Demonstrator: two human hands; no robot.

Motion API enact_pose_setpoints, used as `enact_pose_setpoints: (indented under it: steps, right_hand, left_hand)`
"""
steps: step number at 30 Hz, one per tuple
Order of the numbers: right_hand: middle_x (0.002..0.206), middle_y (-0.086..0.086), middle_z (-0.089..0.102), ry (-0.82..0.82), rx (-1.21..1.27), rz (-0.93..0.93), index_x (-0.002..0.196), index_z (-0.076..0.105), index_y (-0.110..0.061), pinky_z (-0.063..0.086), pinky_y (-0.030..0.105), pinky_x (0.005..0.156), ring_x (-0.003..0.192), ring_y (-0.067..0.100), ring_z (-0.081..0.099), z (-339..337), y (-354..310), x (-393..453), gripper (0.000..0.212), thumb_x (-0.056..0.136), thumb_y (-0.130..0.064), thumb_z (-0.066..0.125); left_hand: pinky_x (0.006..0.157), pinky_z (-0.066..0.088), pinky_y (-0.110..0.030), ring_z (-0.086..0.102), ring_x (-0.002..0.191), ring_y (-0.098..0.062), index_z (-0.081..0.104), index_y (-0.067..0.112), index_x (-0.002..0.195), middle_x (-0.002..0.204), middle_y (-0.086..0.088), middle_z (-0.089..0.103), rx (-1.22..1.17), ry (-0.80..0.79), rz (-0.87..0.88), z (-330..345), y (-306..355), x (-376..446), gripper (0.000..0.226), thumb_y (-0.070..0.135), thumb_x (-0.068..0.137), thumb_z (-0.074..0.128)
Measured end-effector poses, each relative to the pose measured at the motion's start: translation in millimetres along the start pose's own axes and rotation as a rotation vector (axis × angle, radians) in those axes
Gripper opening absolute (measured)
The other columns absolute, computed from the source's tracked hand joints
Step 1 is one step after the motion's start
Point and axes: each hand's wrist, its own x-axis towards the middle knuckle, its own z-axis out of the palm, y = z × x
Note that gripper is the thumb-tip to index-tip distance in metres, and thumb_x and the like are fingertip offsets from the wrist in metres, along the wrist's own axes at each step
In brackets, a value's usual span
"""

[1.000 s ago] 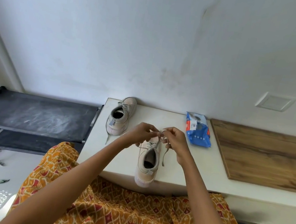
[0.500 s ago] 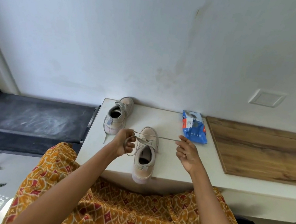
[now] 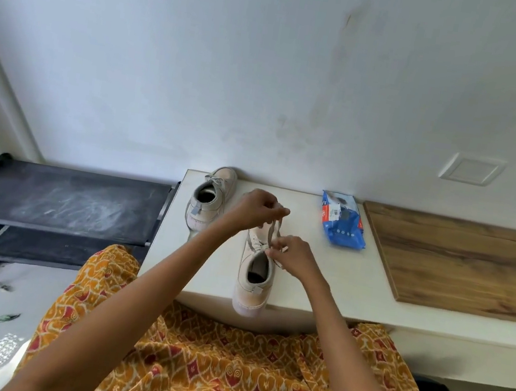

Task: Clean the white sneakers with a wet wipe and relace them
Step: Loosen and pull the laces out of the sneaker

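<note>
Since half a second ago both hands have come in from their wide pull. Left hand (image 3: 256, 210) pinches the lace (image 3: 273, 232) above the toe; right hand (image 3: 294, 256) pinches it at the tongue, nearer. Sneaker (image 3: 252, 278) lies heel toward the person on the ledge (image 3: 320, 281), its mate (image 3: 210, 201) behind left.

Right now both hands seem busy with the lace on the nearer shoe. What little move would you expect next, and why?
Probably drawing the lace snug. The left hand pinches one strand raised above the toe, while the right hand pinches lace at the top eyelets of the near sneaker. The knot looks unfinished, so tightening seems the likely step.
</note>
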Motion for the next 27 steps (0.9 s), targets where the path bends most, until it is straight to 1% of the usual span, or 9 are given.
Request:
enact_pose_setpoints:
  steps: [3, 5, 7, 9, 13, 17, 21, 24, 27]
  right_hand:
    - [0.098, 0.004, 0.070, 0.081, 0.020, 0.025, 0.100, 0.072, -0.010, 0.045, 0.025, 0.076, 0.086, 0.017, 0.062, 2, 0, -3, 0.022, 0.088, -0.024, 0.061]
    - [0.088, 0.002, 0.069, 0.118, 0.072, 0.029, 0.093, 0.071, -0.009, 0.045, 0.025, 0.074, 0.079, 0.014, 0.060, -3, -8, -5, 0.018, 0.087, -0.024, 0.061]
    - [0.076, 0.003, 0.065, 0.117, 0.330, 0.041, 0.085, 0.068, -0.010, 0.049, 0.027, 0.070, 0.071, 0.016, 0.059, -9, -19, -7, 0.014, 0.087, -0.021, 0.061]
    - [0.071, 0.005, 0.062, 0.080, 0.634, 0.071, 0.080, 0.064, -0.010, 0.050, 0.026, 0.064, 0.064, 0.016, 0.057, -14, -32, -10, 0.013, 0.088, -0.016, 0.057]
    - [0.074, 0.010, 0.055, 0.088, 0.859, 0.033, 0.088, 0.063, -0.004, 0.042, 0.025, 0.058, 0.059, 0.013, 0.047, -24, -50, -13, 0.015, 0.090, -0.017, 0.055]
    - [0.071, 0.005, 0.057, 0.155, 0.818, -0.065, 0.095, 0.064, -0.004, 0.043, 0.022, 0.057, 0.056, 0.010, 0.046, -30, -59, -14, 0.019, 0.093, -0.020, 0.053]
    - [0.067, 0.000, 0.061, 0.212, 0.653, -0.072, 0.095, 0.064, -0.009, 0.046, 0.021, 0.058, 0.055, 0.009, 0.052, -22, -49, -12, 0.014, 0.092, -0.010, 0.050]
    - [0.072, 0.000, 0.066, 0.201, 0.514, 0.006, 0.099, 0.064, -0.010, 0.053, 0.028, 0.069, 0.060, 0.010, 0.059, -5, -30, -11, 0.013, 0.092, -0.011, 0.053]
    - [0.087, 0.005, 0.069, 0.140, 0.447, 0.091, 0.107, 0.061, -0.008, 0.054, 0.033, 0.078, 0.073, 0.014, 0.064, 15, -14, -16, 0.017, 0.094, -0.014, 0.052]
  left_hand:
    - [0.058, 0.044, -0.013, 0.058, 0.058, -0.003, 0.068, 0.006, 0.079, 0.069, 0.004, 0.066, -0.071, 0.001, 0.071, -7, -1, -5, 0.011, 0.015, 0.086, 0.067]
    - [0.064, 0.046, -0.018, 0.058, 0.066, -0.010, 0.069, 0.008, 0.079, 0.074, -0.007, 0.069, -0.189, 0.025, 0.075, -7, -8, -9, 0.006, 0.011, 0.083, 0.069]
    - [0.068, 0.048, -0.022, 0.058, 0.070, -0.013, 0.068, 0.007, 0.084, 0.081, -0.016, 0.067, -0.323, 0.043, 0.068, -4, -11, -15, 0.002, 0.009, 0.083, 0.068]
    - [0.067, 0.049, -0.023, 0.058, 0.068, -0.013, 0.064, 0.006, 0.087, 0.080, -0.013, 0.063, -0.474, 0.078, 0.058, -1, -10, -21, 0.002, 0.005, 0.085, 0.065]
    - [0.074, 0.050, -0.031, 0.058, 0.071, -0.017, 0.057, 0.010, 0.081, 0.075, -0.007, 0.060, -0.644, 0.133, 0.102, -6, 0, -22, 0.011, 0.001, 0.088, 0.056]
    - [0.074, 0.052, -0.032, 0.059, 0.079, -0.024, 0.058, 0.009, 0.091, 0.083, -0.009, 0.063, -0.707, 0.094, 0.172, -14, 7, -20, 0.013, -0.002, 0.086, 0.060]
    - [0.068, 0.053, -0.021, 0.066, 0.072, -0.012, 0.062, 0.006, 0.099, 0.082, -0.009, 0.066, -0.677, 0.159, 0.116, -8, 0, -20, 0.017, -0.004, 0.085, 0.061]
    - [0.062, 0.054, -0.019, 0.067, 0.065, -0.008, 0.065, 0.003, 0.092, 0.074, -0.003, 0.070, -0.714, 0.210, 0.008, 12, -19, -30, 0.010, -0.003, 0.085, 0.062]
    - [0.065, 0.053, -0.025, 0.066, 0.066, -0.009, 0.071, 0.014, 0.075, 0.069, -0.001, 0.071, -0.515, 0.257, -0.054, 31, -43, -36, 0.009, 0.008, 0.082, 0.070]
